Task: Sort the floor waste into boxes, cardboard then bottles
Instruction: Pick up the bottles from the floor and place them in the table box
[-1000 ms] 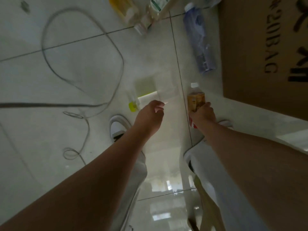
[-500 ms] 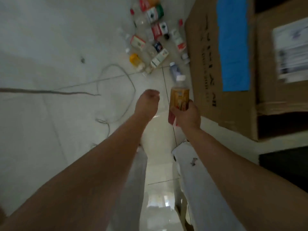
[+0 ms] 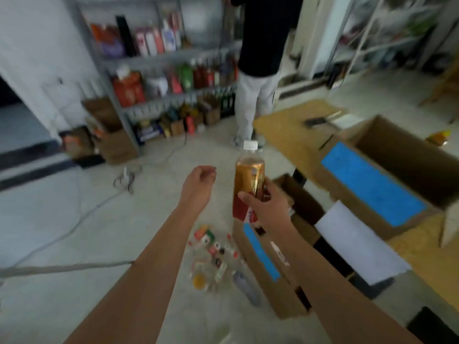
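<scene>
My right hand grips an upright amber bottle with a white cap and a red and gold label, held at chest height. To its left, my left hand hangs in the air, fingers loosely curled, nothing visible in it. Below my arms, a pile of bottles and small cartons lies on the tiled floor. A cardboard box with blue tape stands on the floor just right of the pile. A second open cardboard box with a blue patch rests on a wooden table to the right.
Another person stands ahead with their back to me. Shelves of bottles and boxes line the far wall. Cables trail over the floor on the left. A white sheet lies over the wooden table.
The view has swung up from the floor to the room. My right hand has lifted the amber bottle off the floor. My left hand has come away from the clear bottle.
</scene>
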The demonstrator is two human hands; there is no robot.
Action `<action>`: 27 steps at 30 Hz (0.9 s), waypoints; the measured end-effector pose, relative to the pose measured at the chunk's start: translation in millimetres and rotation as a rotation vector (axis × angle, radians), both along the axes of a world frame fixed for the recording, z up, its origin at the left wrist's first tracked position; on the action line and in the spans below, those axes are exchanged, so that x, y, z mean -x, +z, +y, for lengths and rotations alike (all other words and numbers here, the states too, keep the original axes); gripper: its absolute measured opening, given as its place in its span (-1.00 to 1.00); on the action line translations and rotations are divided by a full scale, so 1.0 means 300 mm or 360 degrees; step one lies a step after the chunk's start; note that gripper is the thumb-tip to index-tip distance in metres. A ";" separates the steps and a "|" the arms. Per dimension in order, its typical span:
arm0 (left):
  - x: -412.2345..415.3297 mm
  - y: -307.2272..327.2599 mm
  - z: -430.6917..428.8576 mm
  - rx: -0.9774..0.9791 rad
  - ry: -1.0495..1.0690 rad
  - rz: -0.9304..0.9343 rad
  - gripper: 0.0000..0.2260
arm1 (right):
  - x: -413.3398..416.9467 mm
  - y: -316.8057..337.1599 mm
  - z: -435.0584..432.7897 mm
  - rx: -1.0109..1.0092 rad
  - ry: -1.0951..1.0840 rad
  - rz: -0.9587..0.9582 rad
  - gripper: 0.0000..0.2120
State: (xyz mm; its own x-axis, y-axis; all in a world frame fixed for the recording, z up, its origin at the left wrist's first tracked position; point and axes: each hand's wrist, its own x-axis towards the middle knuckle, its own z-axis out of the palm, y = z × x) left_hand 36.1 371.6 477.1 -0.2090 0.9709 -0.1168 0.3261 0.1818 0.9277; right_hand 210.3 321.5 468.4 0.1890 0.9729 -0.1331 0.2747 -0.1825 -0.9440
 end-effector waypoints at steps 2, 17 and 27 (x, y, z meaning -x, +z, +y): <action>-0.039 0.124 0.039 -0.0087 -0.0047 -0.0002 -0.82 | -0.042 0.112 -0.014 -0.0114 -0.0029 0.0053 -0.50; -0.642 0.140 0.086 0.0083 -0.0650 -0.0061 -0.85 | -0.686 0.179 -0.032 -0.0104 -0.0400 0.0038 -0.31; -1.264 -0.036 0.226 0.0677 -0.0679 -0.0094 -0.50 | -1.486 0.089 0.164 -0.0114 -0.0652 -0.0296 -0.41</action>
